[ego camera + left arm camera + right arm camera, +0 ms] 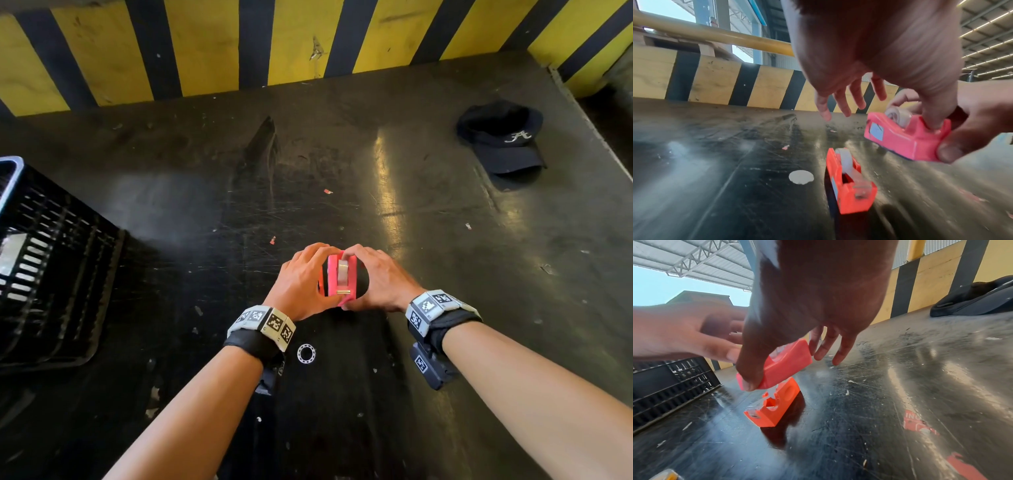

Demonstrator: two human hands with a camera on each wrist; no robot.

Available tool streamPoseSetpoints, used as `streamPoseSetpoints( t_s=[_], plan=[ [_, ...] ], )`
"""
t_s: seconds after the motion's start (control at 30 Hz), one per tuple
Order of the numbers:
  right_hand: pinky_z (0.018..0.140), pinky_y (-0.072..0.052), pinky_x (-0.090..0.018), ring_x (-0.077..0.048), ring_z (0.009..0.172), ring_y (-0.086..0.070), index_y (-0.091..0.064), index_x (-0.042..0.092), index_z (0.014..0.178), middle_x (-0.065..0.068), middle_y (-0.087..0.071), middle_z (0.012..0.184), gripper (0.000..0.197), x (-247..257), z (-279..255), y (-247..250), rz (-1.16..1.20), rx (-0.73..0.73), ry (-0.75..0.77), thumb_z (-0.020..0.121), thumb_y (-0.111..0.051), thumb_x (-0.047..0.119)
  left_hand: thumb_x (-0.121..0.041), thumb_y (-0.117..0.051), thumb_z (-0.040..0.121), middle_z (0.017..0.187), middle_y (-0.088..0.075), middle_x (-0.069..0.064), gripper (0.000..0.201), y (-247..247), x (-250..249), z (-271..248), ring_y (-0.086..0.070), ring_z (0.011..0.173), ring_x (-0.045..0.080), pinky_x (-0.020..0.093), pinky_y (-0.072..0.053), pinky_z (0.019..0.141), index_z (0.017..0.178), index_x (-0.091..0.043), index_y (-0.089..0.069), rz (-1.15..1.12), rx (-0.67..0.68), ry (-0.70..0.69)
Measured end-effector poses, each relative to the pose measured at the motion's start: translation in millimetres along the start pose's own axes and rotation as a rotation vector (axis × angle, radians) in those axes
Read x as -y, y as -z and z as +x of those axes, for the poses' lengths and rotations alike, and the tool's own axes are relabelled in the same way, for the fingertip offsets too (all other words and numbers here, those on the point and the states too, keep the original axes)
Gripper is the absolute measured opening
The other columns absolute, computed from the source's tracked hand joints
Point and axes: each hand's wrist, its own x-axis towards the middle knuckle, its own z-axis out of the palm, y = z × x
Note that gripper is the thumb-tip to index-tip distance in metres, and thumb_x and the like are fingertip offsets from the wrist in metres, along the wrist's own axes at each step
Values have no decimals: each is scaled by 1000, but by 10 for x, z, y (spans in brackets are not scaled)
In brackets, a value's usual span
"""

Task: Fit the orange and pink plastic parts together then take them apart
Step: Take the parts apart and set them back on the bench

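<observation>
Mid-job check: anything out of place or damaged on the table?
Only strays on the scratched table: a black cap far right, a small white ring by the left wristband, and red scraps.

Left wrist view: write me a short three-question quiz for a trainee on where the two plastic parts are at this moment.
1. Pick one: the orange part A) stands on the table, B) hangs from the left hand, C) sits inside the pink part.
2. True or false: the two parts are fitted together.
3. Fill in: the right hand pinches the ____ part.
Key: 1 A; 2 false, the pink part is held apart from the orange part; 3 pink.
</observation>
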Motion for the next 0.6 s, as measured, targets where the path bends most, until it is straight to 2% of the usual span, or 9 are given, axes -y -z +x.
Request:
streamPoseSetpoints(
  t_s=[0.1,0.2,0.27,0.43,0.6],
  plan=[
    [93,-50,-41,-21,112,-54,-41,36,132,6,-55,128,98,-21,27,-22,-7,-7,10,51,-94,52,-60,-82,69,153,-42,-3,98,-93,6,-3,-45,141,25,57,-42,113,150,-35,-35,44,-11,17],
    [94,-51,-45,-23,114,-54,-40,38,131,5,-54,132,98,-96,67,-51,-16,15,-12,51,-94,51,-60,-82,70,159,-35,0,105,-88,58,1,-36,148,28,56,-37,118,156,-35,-26,81,18,49],
    [95,-51,-48,-25,117,-53,-39,40,129,4,-53,137,95,-165,83,-71,-42,34,-44,54,-95,45,-53,-84,73,163,-30,1,107,-47,158,-19,-30,152,30,58,-35,119,158,-36,-22,100,57,95],
    [98,-49,-47,-27,126,-51,-37,37,134,3,-47,149,91,-271,142,-173,-100,101,-110,64,-94,32,-44,-82,80,164,-30,3,99,35,417,-156,-30,152,31,57,-36,119,159,-35,-22,132,96,196],
    [98,-50,-47,-29,125,-53,-30,35,139,-2,-48,148,95,-297,138,-287,-147,105,-167,68,-92,29,-41,-77,86,164,-33,4,92,7,557,-278,-32,152,30,55,-36,120,159,-36,-21,119,137,273]
  ],
)
